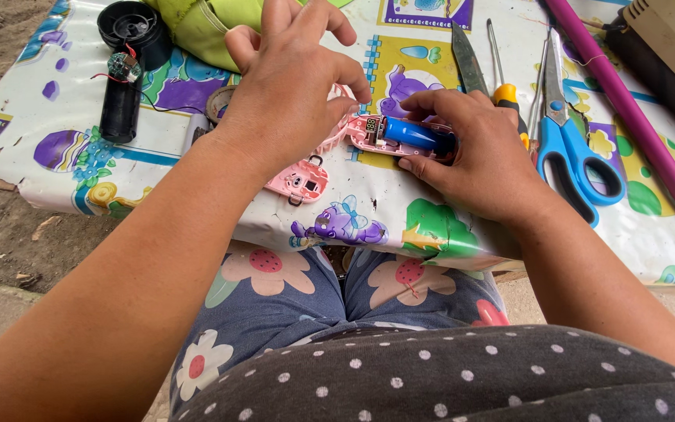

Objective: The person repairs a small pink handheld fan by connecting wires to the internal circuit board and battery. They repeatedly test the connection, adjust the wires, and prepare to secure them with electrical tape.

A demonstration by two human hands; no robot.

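Observation:
An opened pink plastic gadget body (369, 134) lies on the patterned table cover (197, 164), with a blue cylindrical battery (414, 134) seated in it. My right hand (474, 148) grips the body and battery from the right side. My left hand (294, 86) rests over the gadget's left end, fingers curled on its pink ribbed part, which is mostly hidden. A separate pink cover piece (300, 180) lies just below my left wrist near the table's front edge.
Blue-handled scissors (572, 137), a yellow-handled screwdriver (505, 90) and a metal blade (466, 62) lie to the right. A pink rod (634, 117) runs diagonally at far right. A black cylinder with small circuit board (123, 86) and a green cloth (205, 27) sit at left.

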